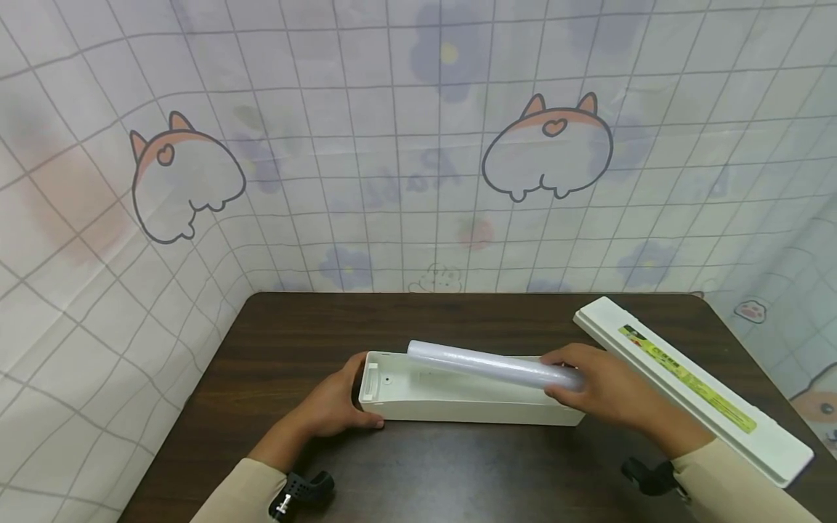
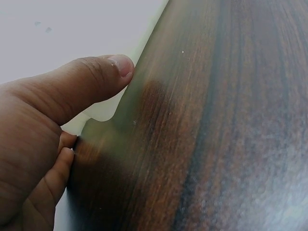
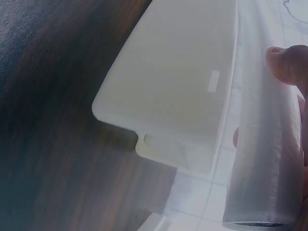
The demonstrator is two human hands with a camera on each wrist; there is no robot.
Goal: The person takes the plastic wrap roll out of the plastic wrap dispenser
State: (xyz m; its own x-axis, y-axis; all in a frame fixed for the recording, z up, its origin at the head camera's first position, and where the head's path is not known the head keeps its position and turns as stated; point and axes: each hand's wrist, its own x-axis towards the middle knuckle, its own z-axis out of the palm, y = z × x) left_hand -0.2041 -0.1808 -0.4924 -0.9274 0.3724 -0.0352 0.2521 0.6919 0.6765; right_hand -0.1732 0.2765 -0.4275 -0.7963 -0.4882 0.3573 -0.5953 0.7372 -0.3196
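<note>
A long white box [image 1: 480, 412], its top off, lies across the table in front of me. My left hand [image 1: 336, 402] grips its left end, thumb along the near wall and fingers round the back; the left wrist view shows the thumb [image 2: 103, 74] pressed on the white wall. With my right hand [image 1: 604, 385] I hold a roll of clear plastic film [image 1: 487, 363] near its right end. The roll slants over the box, its left end higher, above the back rim. Up close in the right wrist view, the film roll [image 3: 264, 144] runs beside the box [image 3: 168, 82], with my thumb across it.
A long white lid [image 1: 693, 392] with a yellow-green label lies slanted at the right of the dark wooden table [image 1: 445, 472], beside my right forearm. Behind and at both sides hangs a white checked curtain [image 1: 405, 174] with cartoon prints.
</note>
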